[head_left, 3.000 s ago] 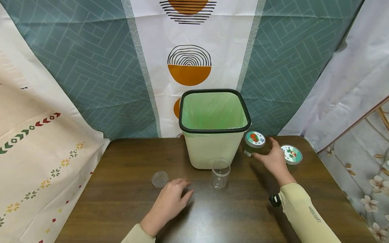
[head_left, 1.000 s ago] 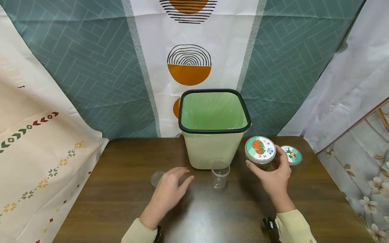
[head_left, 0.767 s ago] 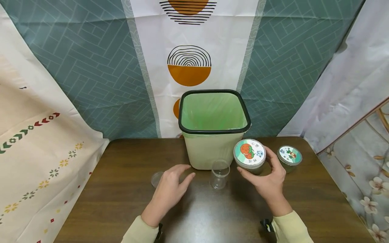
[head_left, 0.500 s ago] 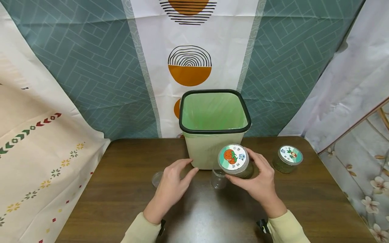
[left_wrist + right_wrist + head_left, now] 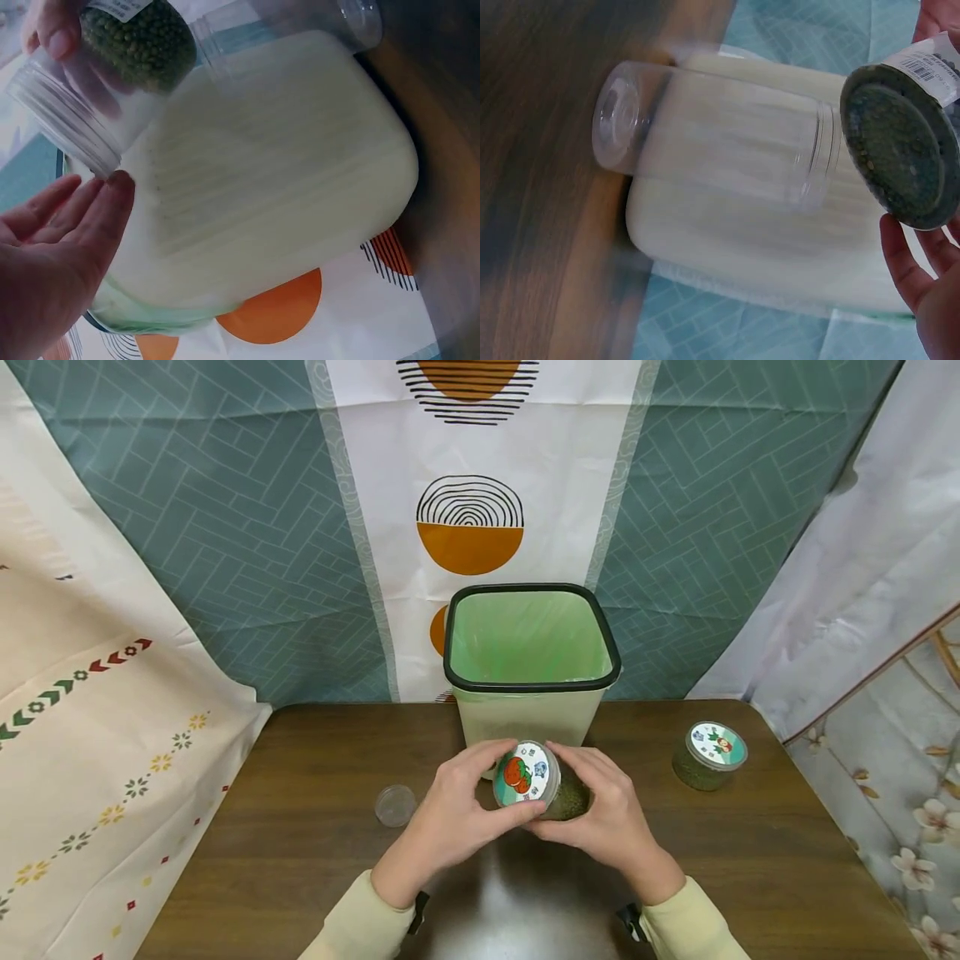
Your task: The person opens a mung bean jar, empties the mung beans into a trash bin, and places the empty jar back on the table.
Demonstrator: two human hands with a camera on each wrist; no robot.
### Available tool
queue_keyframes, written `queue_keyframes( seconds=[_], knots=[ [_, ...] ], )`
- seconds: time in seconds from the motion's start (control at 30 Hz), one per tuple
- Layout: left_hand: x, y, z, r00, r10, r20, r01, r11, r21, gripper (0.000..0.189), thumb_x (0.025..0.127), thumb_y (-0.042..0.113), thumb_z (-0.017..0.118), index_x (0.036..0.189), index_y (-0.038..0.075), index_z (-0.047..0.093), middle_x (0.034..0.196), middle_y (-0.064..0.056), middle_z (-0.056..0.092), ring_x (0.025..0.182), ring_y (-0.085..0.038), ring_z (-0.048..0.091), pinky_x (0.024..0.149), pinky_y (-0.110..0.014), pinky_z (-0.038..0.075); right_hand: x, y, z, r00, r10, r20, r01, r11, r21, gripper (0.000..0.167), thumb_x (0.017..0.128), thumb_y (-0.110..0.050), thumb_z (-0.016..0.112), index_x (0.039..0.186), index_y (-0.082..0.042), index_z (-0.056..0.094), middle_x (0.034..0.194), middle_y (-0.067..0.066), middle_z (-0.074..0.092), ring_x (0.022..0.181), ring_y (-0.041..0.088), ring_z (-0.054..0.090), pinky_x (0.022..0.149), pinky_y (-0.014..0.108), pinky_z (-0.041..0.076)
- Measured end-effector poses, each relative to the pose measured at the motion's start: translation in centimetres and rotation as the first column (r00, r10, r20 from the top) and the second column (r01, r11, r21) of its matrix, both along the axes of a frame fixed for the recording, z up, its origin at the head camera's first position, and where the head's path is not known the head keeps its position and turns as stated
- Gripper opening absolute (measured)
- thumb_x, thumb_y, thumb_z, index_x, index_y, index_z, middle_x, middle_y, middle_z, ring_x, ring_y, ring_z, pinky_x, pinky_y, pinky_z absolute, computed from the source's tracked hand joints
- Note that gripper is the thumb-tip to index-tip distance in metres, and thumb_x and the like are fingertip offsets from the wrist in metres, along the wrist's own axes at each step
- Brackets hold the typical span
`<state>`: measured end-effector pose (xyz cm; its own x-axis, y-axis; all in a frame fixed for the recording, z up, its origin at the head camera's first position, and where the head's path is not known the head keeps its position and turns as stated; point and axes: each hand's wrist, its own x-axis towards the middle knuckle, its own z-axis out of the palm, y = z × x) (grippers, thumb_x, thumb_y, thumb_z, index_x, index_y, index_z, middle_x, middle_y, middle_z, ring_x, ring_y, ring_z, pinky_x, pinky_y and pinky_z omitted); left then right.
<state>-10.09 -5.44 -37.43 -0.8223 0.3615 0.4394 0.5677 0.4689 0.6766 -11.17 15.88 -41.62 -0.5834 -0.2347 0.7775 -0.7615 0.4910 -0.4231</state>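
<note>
A clear jar of small green beans, likely mung beans [image 5: 139,45], is held tilted above the table, its persimmon-labelled lid [image 5: 527,773] facing left. My left hand [image 5: 457,806] pinches the lid end, thumb in front and fingers behind. Around the bean-filled body curls my right hand [image 5: 611,814]. In the right wrist view the jar's base [image 5: 900,154] faces the camera. Below it stands an open clear jar [image 5: 727,135] that looks empty; the hands hide it in the head view. Left of the left hand lies a small clear lid [image 5: 395,806].
A pale green bin [image 5: 476,706] with a black rim stands just behind the hands. To the right sits another lidded jar of green contents [image 5: 708,758]. The brown table [image 5: 315,827] backs onto a patterned curtain [image 5: 247,527].
My right hand has lifted the bean jar from beside the bin and brought it left to the middle, tilting it. The left hand has moved right and taken hold of its lid.
</note>
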Motion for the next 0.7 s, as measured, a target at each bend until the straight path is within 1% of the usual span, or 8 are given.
queue_keyframes(
  seconds=[0.1,0.17,0.27,0.33,0.43,0.53,0.63,0.7],
  knots=[
    [-0.06,0.25,0.01,1.0,0.005,0.029,-0.004,0.999,-0.046,0.078,0.069,0.062,0.07,0.132,0.019,0.05,0.127,0.011,0.054,0.108,-0.004,0.056,0.085,-0.024,0.053,0.0,-0.27,-0.01,1.0,0.011,0.006,-0.011,1.0,0.022,0.084,0.051,-0.037,0.089,0.125,-0.012,0.059,0.112,-0.001,0.065,0.1,0.013,0.058,0.089,0.012,0.043],
    [-0.12,0.3,-0.08,0.999,0.017,0.036,-0.015,0.998,-0.058,0.08,0.069,0.062,0.07,0.132,0.018,0.05,0.126,0.01,0.054,0.106,-0.004,0.057,0.083,-0.023,0.053,0.05,-0.36,-0.01,1.0,0.01,0.019,-0.011,0.999,0.038,0.084,0.051,-0.039,0.088,0.126,-0.013,0.058,0.113,-0.002,0.065,0.1,0.012,0.058,0.089,0.011,0.043],
    [-0.19,0.28,-0.24,0.999,0.029,0.017,-0.028,0.999,-0.035,0.077,0.069,0.061,0.071,0.13,0.017,0.053,0.122,0.009,0.057,0.1,-0.003,0.058,0.08,-0.02,0.054,0.23,-0.43,0.06,0.999,0.005,0.053,-0.008,0.998,0.061,0.087,0.052,-0.042,0.088,0.128,-0.015,0.056,0.115,-0.004,0.063,0.102,0.01,0.057,0.089,0.012,0.044],
    [-0.23,0.18,-0.32,0.999,0.034,-0.009,-0.034,0.999,-0.018,0.075,0.068,0.059,0.072,0.127,0.017,0.055,0.119,0.009,0.059,0.098,-0.002,0.059,0.078,-0.019,0.054,0.39,-0.42,0.08,0.997,0.004,0.078,-0.01,0.997,0.078,0.088,0.053,-0.043,0.088,0.13,-0.015,0.055,0.118,-0.004,0.062,0.104,0.01,0.057,0.09,0.014,0.044],
    [-0.35,-0.08,-0.31,0.999,0.031,-0.037,-0.031,1.0,0.008,0.072,0.067,0.057,0.074,0.125,0.016,0.058,0.116,0.01,0.062,0.096,0.001,0.059,0.076,-0.018,0.054,0.54,-0.22,0.13,0.994,0.003,0.112,-0.015,0.994,0.107,0.091,0.053,-0.042,0.088,0.132,-0.014,0.053,0.124,-0.004,0.059,0.112,0.011,0.056,0.095,0.015,0.043],
    [-0.46,-0.39,-0.22,0.999,0.018,-0.039,-0.017,1.0,0.025,0.072,0.066,0.054,0.076,0.125,0.017,0.058,0.117,0.011,0.062,0.096,0.002,0.059,0.075,-0.017,0.054,0.56,0.07,0.13,0.991,0.005,0.131,-0.022,0.991,0.133,0.091,0.054,-0.04,0.087,0.133,-0.015,0.052,0.13,-0.004,0.056,0.117,0.013,0.055,0.1,0.012,0.04],
    [-0.51,-0.6,-0.22,0.999,0.001,-0.04,0.0,0.999,0.038,0.071,0.067,0.053,0.076,0.126,0.018,0.058,0.118,0.013,0.061,0.098,0.002,0.059,0.075,-0.017,0.054,0.57,0.15,0.03,0.99,0.017,0.137,-0.035,0.991,0.131,0.09,0.055,-0.039,0.087,0.133,-0.016,0.052,0.131,-0.003,0.056,0.117,0.013,0.057,0.099,0.01,0.04],
    [-0.48,-0.65,-0.3,0.999,-0.005,-0.046,0.007,0.999,0.042,0.071,0.067,0.053,0.076,0.126,0.018,0.058,0.119,0.013,0.061,0.099,0.002,0.059,0.076,-0.018,0.054,0.63,0.05,0.04,0.99,0.032,0.136,-0.048,0.993,0.11,0.088,0.055,-0.037,0.088,0.133,-0.017,0.052,0.129,-0.003,0.058,0.114,0.014,0.059,0.096,0.01,0.042]
  ],
)
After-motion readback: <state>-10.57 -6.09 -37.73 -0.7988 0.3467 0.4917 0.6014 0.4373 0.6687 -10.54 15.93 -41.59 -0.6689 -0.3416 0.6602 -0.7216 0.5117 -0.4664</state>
